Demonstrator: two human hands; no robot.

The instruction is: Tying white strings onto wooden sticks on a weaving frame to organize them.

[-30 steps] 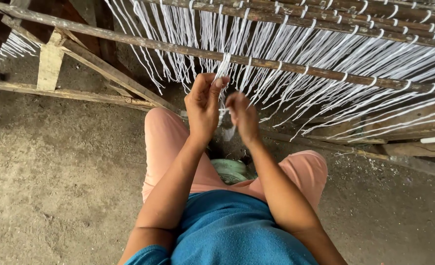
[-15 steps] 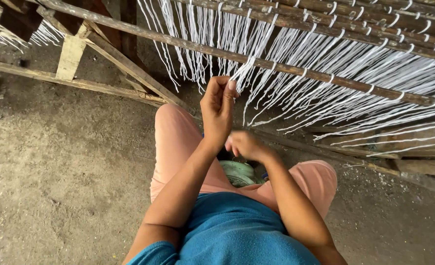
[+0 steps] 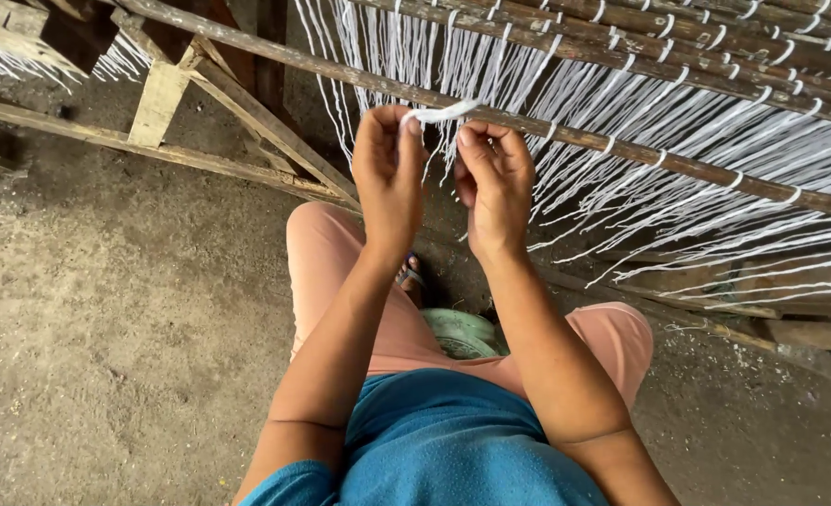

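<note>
- Left hand (image 3: 387,178) is pinching one end of a short white cord (image 3: 442,112), fingers closed on it, right up at the wooden pole (image 3: 341,75).
- Right hand (image 3: 492,183) is gripping the other end, so the cord's getting pulled taut between them, probably for knotting.
- Loads of white strings (image 3: 678,141) are hanging off the poles alongside.
- A pale green bowl (image 3: 458,333) is sitting between the knees, within easy reach.

Left hand (image 3: 387,173) and right hand (image 3: 492,183) pinching white strand (image 3: 442,112).
</note>
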